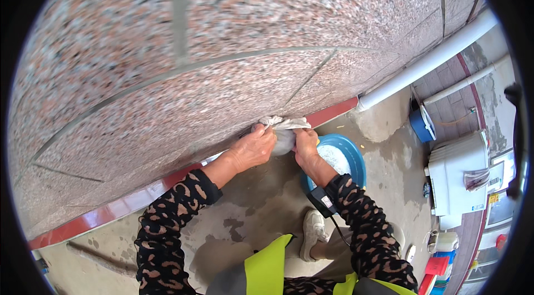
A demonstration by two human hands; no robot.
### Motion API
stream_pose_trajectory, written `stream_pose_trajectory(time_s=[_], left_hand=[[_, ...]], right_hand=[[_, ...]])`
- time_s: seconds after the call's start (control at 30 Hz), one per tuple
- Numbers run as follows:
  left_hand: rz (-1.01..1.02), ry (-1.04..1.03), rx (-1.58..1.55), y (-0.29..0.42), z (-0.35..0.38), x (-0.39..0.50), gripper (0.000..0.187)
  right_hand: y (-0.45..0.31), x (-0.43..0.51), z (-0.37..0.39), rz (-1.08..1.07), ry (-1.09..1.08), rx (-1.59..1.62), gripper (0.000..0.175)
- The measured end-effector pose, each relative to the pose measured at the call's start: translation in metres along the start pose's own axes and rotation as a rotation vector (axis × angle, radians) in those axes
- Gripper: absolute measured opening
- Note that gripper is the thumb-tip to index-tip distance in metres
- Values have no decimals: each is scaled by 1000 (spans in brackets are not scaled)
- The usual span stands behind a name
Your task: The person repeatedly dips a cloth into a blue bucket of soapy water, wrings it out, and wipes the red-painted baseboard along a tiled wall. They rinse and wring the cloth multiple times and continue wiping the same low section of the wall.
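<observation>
A pale, limp cloth or bag (285, 123) is stretched between my two hands, close to the foot of a speckled granite-like wall (258, 82). My left hand (258, 144) pinches its gathered left end. The right-hand end is gripped by my right hand (306, 143). Below the edge, between the hands, hangs a greyish rounded part (283, 141); what it contains cannot be told. Just right of my right hand stands a blue plastic basin (359, 157) holding white, foamy-looking contents (335, 158). My right forearm hides part of the basin.
A dark red skirting (333, 112) runs along the wall's foot to a white pipe (425, 63). Wet patches mark the concrete floor (258, 207). At right stand a blue bucket (419, 125) and a white appliance (454, 178). A stick-like object (100, 259) lies at lower left.
</observation>
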State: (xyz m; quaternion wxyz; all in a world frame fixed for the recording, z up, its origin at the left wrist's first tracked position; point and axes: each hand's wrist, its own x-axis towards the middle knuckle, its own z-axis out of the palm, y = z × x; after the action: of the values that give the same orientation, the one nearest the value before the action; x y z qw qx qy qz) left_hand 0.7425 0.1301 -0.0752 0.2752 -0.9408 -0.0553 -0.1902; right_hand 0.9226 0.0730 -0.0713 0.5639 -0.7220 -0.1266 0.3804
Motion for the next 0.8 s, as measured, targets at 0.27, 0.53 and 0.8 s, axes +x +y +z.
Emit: stream_pose_trajectory(time_s=[0.27, 0.53, 0.8], left_hand=[[34, 92, 111, 21, 61, 95, 29], [221, -317, 40, 61, 111, 45, 28], [-281, -125, -469, 77, 67, -63, 17]], right_hand=[[22, 128, -65, -785, 202, 100, 14], [116, 143, -37, -838, 389, -792, 21], [131, 36, 5, -1002, 116, -822, 27]])
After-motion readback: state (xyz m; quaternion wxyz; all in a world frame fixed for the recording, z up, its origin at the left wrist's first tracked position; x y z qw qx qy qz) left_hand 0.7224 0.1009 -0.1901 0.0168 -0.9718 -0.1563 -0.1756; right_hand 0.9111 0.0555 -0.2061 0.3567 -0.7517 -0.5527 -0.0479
